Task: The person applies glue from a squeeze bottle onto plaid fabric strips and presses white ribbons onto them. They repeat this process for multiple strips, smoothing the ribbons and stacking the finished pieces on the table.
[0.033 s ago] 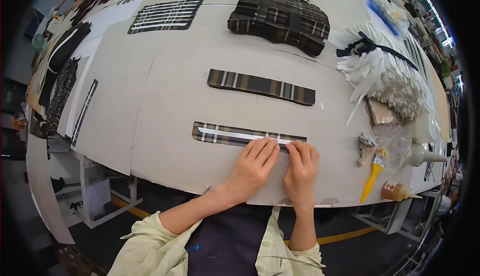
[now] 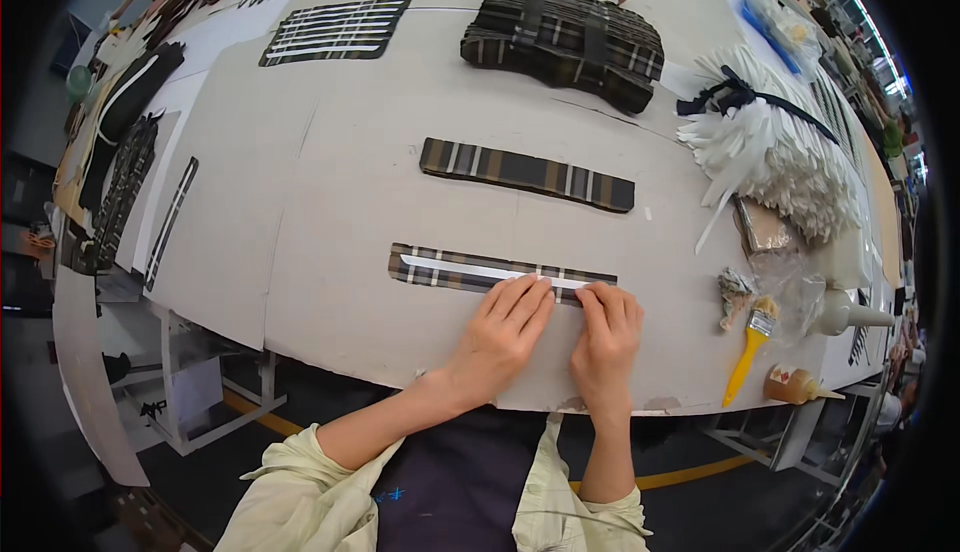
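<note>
In front of me lies a dark plaid fabric strip with a narrow white strip along its middle. My left hand rests with its fingers stretched and close together, the tips pressing the white strip right of centre. At the right end, my right hand has its thumb and fingers pinched on the white strip; the fingers hide that end. Just beyond, a small stack of plaid strips lies apart from both hands.
A strapped pile of plaid pieces lies farther back, left of a tied bundle of white strips. At right are a yellow-handled brush and a glue bottle. Several finished-looking strips lie far left.
The view has shifted slightly. My left fingertips have slid a little leftward along the white strip; my right hand stays at its right end.
</note>
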### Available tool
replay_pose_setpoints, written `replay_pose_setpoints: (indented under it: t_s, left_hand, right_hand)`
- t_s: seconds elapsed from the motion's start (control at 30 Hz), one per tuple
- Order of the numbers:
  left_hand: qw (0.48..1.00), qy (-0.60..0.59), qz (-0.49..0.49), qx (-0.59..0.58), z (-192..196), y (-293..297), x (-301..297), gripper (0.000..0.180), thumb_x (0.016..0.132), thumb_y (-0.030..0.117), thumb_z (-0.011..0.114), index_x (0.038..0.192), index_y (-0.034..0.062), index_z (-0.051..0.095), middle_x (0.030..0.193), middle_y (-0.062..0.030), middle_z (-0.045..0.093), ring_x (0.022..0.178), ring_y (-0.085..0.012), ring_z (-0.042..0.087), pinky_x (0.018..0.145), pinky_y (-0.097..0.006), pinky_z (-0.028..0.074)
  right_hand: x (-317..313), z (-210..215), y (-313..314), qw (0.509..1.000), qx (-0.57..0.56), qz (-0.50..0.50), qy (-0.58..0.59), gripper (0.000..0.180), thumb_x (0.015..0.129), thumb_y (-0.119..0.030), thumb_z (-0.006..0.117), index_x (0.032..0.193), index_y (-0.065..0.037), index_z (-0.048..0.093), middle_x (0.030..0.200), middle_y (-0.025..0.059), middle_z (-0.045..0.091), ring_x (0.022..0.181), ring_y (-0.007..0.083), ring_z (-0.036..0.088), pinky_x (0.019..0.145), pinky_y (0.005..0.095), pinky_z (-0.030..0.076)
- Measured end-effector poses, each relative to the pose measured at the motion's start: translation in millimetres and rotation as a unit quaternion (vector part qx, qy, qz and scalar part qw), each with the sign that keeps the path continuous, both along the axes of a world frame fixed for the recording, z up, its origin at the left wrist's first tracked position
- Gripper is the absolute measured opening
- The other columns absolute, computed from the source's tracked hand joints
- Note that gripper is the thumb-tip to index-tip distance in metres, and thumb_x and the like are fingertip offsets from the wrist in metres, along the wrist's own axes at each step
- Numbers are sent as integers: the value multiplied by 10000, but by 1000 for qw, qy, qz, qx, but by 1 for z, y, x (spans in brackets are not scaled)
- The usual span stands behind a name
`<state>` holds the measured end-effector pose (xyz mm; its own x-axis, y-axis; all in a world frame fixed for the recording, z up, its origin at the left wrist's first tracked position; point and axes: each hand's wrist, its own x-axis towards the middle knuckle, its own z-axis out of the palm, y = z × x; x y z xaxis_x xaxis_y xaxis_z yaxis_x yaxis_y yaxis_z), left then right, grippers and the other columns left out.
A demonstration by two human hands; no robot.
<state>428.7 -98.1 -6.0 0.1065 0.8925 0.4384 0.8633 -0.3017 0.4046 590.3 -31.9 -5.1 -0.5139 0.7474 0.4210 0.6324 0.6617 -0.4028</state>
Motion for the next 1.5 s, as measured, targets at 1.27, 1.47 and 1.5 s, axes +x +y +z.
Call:
replay_pose_setpoints:
  t_s: [1.27, 1.47, 1.5]
  left_hand:
    - [955, -57, 290, -26, 11, -57, -125, 210, 838, 135, 731, 1016, 54, 657, 981, -63, 616, 944, -247, 567, 868, -394, 398]
    - [954, -62, 286, -67, 9, -46, -123, 149, 833, 132, 737, 907, 78, 619, 881, -33, 582, 891, -231, 545, 851, -389, 374]
    - [956, -62, 279, -71, 9, -45, -124, 148, 830, 131, 739, 897, 80, 617, 870, -31, 580, 887, -228, 545, 846, -389, 373]
  right_hand:
    - [6, 17, 14, 991, -58, -92, 73, 154, 885, 24, 641, 1026, -10, 692, 921, 107, 614, 854, 231, 600, 736, 312, 476]
    - [22, 15, 38, 976, -184, -87, 71, 87, 847, -1, 691, 925, -7, 652, 851, 91, 593, 730, 204, 580, 681, 327, 479]
    - [22, 15, 40, 977, -188, -84, 61, 85, 844, 0, 694, 911, -9, 643, 842, 87, 589, 724, 202, 578, 676, 325, 478]
